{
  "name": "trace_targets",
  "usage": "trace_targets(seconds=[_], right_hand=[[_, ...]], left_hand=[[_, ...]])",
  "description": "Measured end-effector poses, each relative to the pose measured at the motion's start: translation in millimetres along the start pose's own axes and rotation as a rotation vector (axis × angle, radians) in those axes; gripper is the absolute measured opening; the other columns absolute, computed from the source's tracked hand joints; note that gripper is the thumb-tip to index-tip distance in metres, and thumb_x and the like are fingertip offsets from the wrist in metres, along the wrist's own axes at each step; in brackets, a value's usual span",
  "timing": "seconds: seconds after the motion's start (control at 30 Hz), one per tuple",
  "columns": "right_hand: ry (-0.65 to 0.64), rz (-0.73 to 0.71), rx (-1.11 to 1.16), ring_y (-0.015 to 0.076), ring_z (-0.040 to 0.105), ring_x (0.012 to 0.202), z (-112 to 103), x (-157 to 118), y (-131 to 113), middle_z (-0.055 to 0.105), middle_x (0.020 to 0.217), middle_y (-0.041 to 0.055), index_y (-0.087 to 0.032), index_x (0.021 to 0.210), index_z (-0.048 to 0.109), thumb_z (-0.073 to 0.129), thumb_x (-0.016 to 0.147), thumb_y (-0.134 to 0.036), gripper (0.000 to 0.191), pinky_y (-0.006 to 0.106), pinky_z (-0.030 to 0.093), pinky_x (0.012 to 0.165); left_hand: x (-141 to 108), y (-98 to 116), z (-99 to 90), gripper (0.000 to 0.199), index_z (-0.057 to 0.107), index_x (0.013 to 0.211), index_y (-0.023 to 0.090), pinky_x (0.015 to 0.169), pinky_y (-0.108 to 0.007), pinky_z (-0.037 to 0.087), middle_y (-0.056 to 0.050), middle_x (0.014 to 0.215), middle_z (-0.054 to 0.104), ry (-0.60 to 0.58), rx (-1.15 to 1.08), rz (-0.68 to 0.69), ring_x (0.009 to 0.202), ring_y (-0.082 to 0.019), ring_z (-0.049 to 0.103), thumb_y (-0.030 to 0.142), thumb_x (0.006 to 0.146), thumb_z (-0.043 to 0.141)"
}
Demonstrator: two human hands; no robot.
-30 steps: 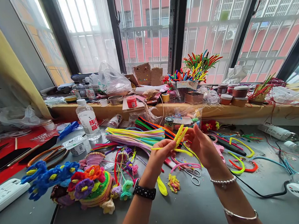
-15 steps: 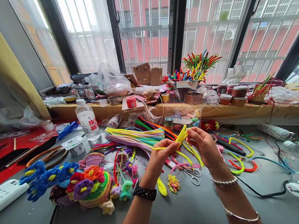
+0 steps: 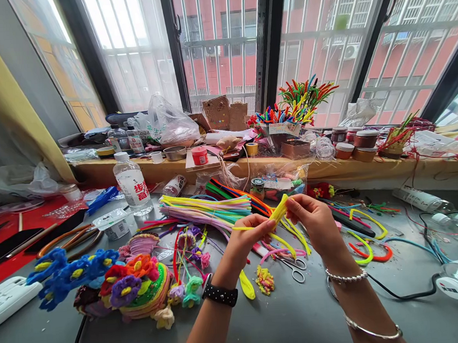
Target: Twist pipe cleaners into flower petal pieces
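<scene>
My left hand [image 3: 248, 237] is closed round the lower end of a bunch of yellow pipe cleaners [image 3: 280, 210]. My right hand [image 3: 309, 221] pinches the upper end of that bunch, with thumb and fingertips together. One yellow strand sticks out to the left past my left thumb. Below the hands lie a pair of scissors [image 3: 296, 267], a pink and yellow fuzzy clump [image 3: 265, 280] and a folded yellow pipe-cleaner loop [image 3: 247, 286]. A bundle of pastel pipe cleaners [image 3: 204, 209] rests just behind my left hand.
Pipe-cleaner flowers [image 3: 127, 289] stand at the left front, near a white power strip [image 3: 12, 298]. A water bottle [image 3: 132, 185] stands behind them. Bent pipe cleaners [image 3: 373, 253], a black cable [image 3: 407, 297] and lying bottles [image 3: 424, 199] are at right. The windowsill [image 3: 159, 170] holds jars and craft supplies.
The tips of the yellow bunch, spread apart before, are now drawn together under my right fingers. Both hands stay in nearly the same place.
</scene>
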State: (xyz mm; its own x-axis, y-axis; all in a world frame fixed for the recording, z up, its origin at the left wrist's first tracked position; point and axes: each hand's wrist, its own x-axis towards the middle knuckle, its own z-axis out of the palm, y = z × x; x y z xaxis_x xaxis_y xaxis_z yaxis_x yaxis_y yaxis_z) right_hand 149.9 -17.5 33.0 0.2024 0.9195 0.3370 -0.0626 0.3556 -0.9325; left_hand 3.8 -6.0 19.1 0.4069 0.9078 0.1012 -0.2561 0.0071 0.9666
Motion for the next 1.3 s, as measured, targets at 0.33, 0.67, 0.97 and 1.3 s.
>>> trace_targets(seconds=[0.33,0.67,0.97,1.3], right_hand=[[0.162,-0.086,0.008,0.0097,0.050,0.050,9,-1,5,0.058,0.058,-0.0009,-0.016,0.073,0.064,0.063,0.064,-0.037,0.023,0.023,0.042,0.049],[-0.331,0.098,-0.057,0.0152,0.058,0.067,10,-3,6,0.064,0.077,0.0041,-0.016,0.086,0.062,0.069,0.057,-0.027,0.032,0.029,0.046,0.062],[0.014,0.038,0.072,0.0065,0.040,0.045,24,-5,6,0.049,0.048,-0.0041,-0.015,0.057,0.058,0.064,0.063,-0.034,0.021,0.019,0.032,0.044],[-0.049,-0.069,-0.016,0.0068,0.033,0.050,20,-7,3,0.042,0.054,-0.0046,-0.016,0.059,0.062,0.062,0.065,-0.030,0.016,0.021,0.027,0.046]], left_hand=[[2,-3,-0.9,0.025,0.054,0.056,0.013,0.042,-0.017,0.034,0.003,0.050,0.051,0.068,0.032,0.068,0.042,-0.005,0.043,0.034,0.060,0.065],[5,-4,-2.7,0.020,0.057,0.067,0.015,0.055,-0.017,0.042,0.002,0.063,0.058,0.292,-0.226,0.097,0.057,-0.008,0.054,0.032,0.061,0.066],[2,-6,0.4,0.014,0.061,0.065,0.013,0.055,-0.015,0.041,0.001,0.060,0.060,0.145,-0.209,0.040,0.055,-0.006,0.054,0.026,0.063,0.065],[0,-3,2.1,0.020,0.059,0.061,0.011,0.048,-0.017,0.037,0.001,0.054,0.058,0.083,-0.147,-0.026,0.046,-0.006,0.049,0.030,0.060,0.068]])
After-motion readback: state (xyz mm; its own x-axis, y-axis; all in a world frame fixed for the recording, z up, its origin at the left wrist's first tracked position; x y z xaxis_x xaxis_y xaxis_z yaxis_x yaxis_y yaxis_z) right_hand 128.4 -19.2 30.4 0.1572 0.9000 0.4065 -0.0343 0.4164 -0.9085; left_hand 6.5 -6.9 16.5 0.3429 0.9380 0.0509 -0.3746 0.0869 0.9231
